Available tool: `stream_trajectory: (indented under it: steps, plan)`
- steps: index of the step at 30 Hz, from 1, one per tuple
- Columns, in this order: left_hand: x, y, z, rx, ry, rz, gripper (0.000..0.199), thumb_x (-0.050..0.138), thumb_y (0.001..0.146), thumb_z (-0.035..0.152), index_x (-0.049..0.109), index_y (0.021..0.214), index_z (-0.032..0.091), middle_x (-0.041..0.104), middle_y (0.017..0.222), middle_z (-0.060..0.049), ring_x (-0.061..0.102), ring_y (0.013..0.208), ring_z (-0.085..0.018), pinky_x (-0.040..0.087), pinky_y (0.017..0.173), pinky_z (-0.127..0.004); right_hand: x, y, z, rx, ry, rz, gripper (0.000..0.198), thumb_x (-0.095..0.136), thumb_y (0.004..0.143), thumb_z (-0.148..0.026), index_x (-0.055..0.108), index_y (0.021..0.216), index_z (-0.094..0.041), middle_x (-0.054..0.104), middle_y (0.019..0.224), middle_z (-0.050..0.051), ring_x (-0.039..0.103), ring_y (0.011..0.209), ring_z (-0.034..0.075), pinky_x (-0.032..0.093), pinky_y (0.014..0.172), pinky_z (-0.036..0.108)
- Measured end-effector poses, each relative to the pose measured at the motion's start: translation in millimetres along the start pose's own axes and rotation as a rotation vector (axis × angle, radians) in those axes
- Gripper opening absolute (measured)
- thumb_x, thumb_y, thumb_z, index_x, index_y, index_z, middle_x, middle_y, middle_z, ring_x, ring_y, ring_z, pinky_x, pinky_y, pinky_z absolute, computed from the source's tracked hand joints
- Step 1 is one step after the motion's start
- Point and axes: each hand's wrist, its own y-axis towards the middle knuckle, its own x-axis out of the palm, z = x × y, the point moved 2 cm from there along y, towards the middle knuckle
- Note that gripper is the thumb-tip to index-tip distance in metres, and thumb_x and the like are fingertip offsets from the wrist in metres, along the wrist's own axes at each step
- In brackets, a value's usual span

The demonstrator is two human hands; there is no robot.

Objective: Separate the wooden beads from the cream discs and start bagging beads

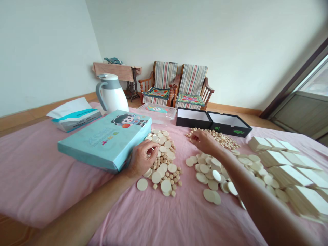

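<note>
Pale, plain walls (143, 30) surrounded one creased pink cloth (159, 225), on which lay one flat turquoise box (102, 140) printed with a cartoon figure. Just right of that box spread one mixed pile (164, 159) of round wooden discs and small wooden beads, too many to count. The left hand (145, 157) was over this pile, beside the box, its fingers curled with little gap to the thumb; whether it gripped a piece could not be told. Farther right of the box lay one heap of smooth discs (205, 168), one heap of beads (220, 138) and, farthest, four rows of rectangular wooden slabs (292, 174). The right hand (198, 139) was at the beads, fingers bent downward and nearly closed; any hold was hidden. Beyond the box, rightward, sat one clear plastic container (164, 118) and two open black trays (193, 123); behind it, one white-and-grey jug (115, 99) and one tissue pack (77, 121); well beyond, two wooden armchairs (165, 78) with striped woven covers.
</note>
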Motion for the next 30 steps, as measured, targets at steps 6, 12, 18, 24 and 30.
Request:
stream_trajectory:
  steps: [6,12,18,24,30]
  plan:
    - [1,0,1,0.001,-0.004,-0.009,0.017,0.050,0.085,0.024,0.066,0.086,0.017,0.067,0.082,-0.004,0.059,0.068,-0.012,0.046,0.064,-0.023,3,-36,-67,-0.267,0.168,-0.349,0.026,0.051,0.072,-0.005,0.064,0.089,-0.019,0.066,0.085,0.003,0.058,0.077,0.014,0.038,0.066,0.021]
    - [0,1,0,0.001,-0.009,-0.002,0.016,0.050,0.085,0.022,0.066,0.087,0.017,0.066,0.082,-0.004,0.058,0.068,-0.012,0.047,0.064,-0.023,5,-43,-82,-0.284,0.078,-0.393,0.018,0.053,0.076,-0.008,0.062,0.089,-0.017,0.066,0.086,0.007,0.059,0.082,0.017,0.038,0.070,0.025]
    - [1,2,0,-0.002,-0.010,-0.009,0.016,0.051,0.085,0.022,0.066,0.087,0.017,0.066,0.079,-0.003,0.058,0.068,-0.012,0.046,0.063,-0.022,8,-40,-84,-0.248,0.062,-0.370,0.017,0.048,0.079,-0.010,0.061,0.088,-0.016,0.065,0.086,0.008,0.059,0.084,0.018,0.039,0.070,0.025]
    - [1,1,-2,-0.008,0.000,-0.015,0.017,0.050,0.085,0.022,0.066,0.088,0.017,0.066,0.082,-0.004,0.058,0.071,-0.013,0.046,0.065,-0.023,15,-36,-73,-0.236,0.067,-0.344,0.023,0.048,0.070,-0.004,0.060,0.086,-0.016,0.062,0.085,0.007,0.056,0.078,0.016,0.037,0.067,0.024]
    - [0,1,-1,0.013,0.000,-0.016,0.016,0.050,0.086,0.021,0.066,0.088,0.017,0.064,0.080,-0.003,0.057,0.069,-0.012,0.045,0.063,-0.022,20,-12,-12,0.000,-0.022,-0.025,0.024,0.044,0.067,0.000,0.059,0.080,-0.014,0.057,0.083,0.008,0.050,0.072,0.015,0.034,0.065,0.024]
